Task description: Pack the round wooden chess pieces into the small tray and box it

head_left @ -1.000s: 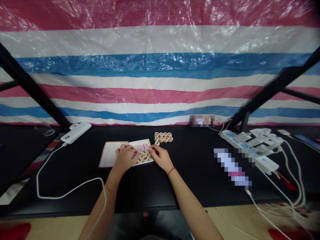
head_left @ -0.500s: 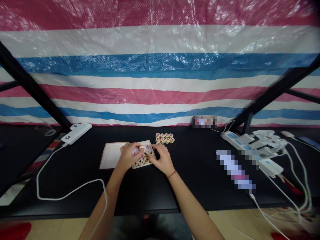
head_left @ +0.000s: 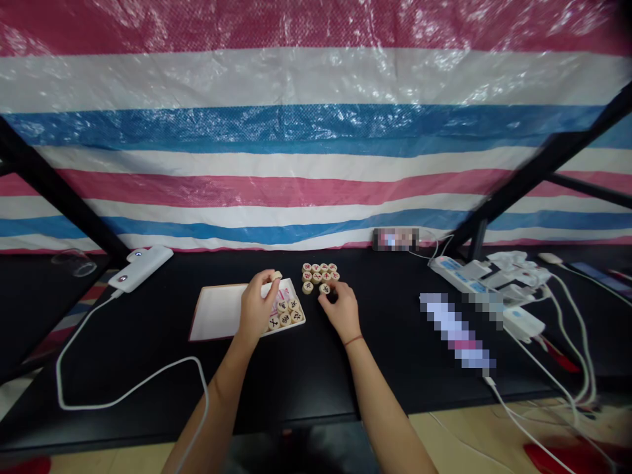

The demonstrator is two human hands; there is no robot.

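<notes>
Black-marked round pieces (head_left: 285, 320) sit face up along the near side of a shallow white box (head_left: 303, 321) on a black surface (head_left: 296, 382), a second, shorter row behind them; pink print (head_left: 284, 293) shows in the box beyond. A pale, shallow lid (head_left: 214, 315) lies open at the box's left, its visible part bare. The person's left hand (head_left: 261, 295), above the box, is pinched on a single piece (head_left: 277, 276), while the right hand (head_left: 338, 299), on the surface to the right, has thumb and fingertips clamped about a dark-marked piece (head_left: 324, 289). Just beyond, red-marked pieces (head_left: 316, 268) stand in close rows outside the box. Farther back, a striped sheet (head_left: 286, 191) hangs behind the surface.
</notes>
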